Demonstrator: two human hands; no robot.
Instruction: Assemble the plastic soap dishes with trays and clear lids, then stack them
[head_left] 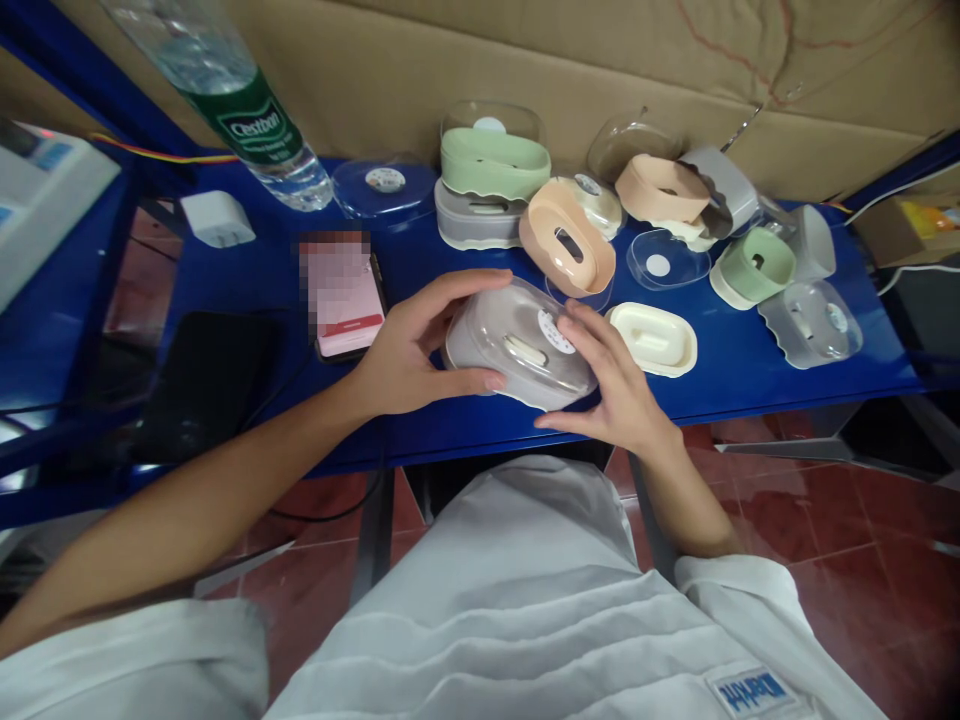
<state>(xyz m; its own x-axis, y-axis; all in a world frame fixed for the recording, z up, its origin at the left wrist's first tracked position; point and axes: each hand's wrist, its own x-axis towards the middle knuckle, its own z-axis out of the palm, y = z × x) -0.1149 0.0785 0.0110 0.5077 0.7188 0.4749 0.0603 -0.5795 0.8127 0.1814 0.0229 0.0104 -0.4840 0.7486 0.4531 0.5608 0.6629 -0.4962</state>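
Fingers first: the left hand (409, 355) has its thumb low along the near side and its fingers curled over the far top edge of a grey soap box with a clear lid (521, 345), a firm grip on its left end. The right hand (611, 385) closes on the right end, fingers spread flat over the lid, thumb underneath toward the near edge. Both hands hold the box between them, tilted, just above the front edge of the blue table (735, 350).

Just beside the right hand lies a cream tray (652, 338), flat on the table. Behind the box a peach box (566, 245) stands tipped on its side, and behind that a green box (493, 160) sits stacked on a grey one. More box parts and clear lids are scattered to the right. Left of the left hand lies a phone (343, 295), its screen blurred. Farther back, a water bottle (240, 100) and a white charger (217, 218).
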